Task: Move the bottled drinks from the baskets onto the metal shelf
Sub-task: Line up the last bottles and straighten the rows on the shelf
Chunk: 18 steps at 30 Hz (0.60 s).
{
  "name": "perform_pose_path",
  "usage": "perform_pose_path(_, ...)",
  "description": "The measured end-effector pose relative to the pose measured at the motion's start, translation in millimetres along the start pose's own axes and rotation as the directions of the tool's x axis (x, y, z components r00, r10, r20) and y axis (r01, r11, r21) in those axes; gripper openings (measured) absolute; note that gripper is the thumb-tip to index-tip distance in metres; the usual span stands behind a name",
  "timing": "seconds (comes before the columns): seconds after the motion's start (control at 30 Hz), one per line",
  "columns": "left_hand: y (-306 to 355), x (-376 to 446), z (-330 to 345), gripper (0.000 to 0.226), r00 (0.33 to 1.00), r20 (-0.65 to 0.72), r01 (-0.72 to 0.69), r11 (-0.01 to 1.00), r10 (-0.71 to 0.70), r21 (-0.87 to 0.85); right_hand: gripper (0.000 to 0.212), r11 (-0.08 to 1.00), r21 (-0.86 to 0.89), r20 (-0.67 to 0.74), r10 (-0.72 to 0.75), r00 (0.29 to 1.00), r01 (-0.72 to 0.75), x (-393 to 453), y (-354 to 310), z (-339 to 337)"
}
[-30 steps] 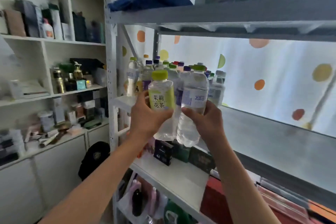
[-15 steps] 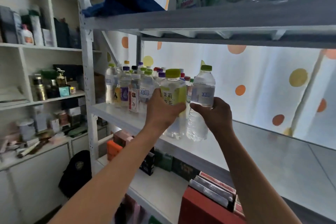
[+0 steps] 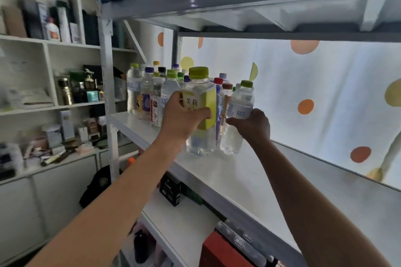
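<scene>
My left hand [image 3: 184, 118] wraps the jasmine tea bottle [image 3: 200, 112] around its yellow label, thumb across the front, so it stays upright as its base meets the metal shelf [image 3: 249, 180]. My right hand [image 3: 251, 124] curls round the middle of the clear water bottle [image 3: 237, 119], set just beside the tea — the two go down as a pair at the open end of the row. The other bottles [image 3: 152, 95] crowd the shelf's left end, so I add to their right, close in, leaving the free stretch for later loads. Both bases seem to touch the shelf, though glare makes that uncertain. No basket shows here.
</scene>
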<state>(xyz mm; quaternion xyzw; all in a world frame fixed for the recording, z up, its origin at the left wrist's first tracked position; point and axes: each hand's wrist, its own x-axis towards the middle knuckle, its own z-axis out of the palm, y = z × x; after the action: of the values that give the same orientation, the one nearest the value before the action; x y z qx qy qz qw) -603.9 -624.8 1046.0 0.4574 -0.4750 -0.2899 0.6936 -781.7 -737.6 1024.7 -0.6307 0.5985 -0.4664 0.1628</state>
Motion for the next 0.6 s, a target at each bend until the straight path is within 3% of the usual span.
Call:
perform_pose_path(0.43,-3.1,-0.2,-0.5,0.053,0.998,-0.036,-0.054,0.998,0.055,0.041,0.082,0.996,0.089,-0.055,0.037,0.998,-0.032,33.8,7.8,41.7)
perform_pose_path(0.6,-7.0,-4.1,10.7,0.055,0.997,-0.006,-0.072,0.996,0.073,0.047,0.070,0.988,0.132,0.112,0.068,0.991,-0.082,36.9,13.7,31.0)
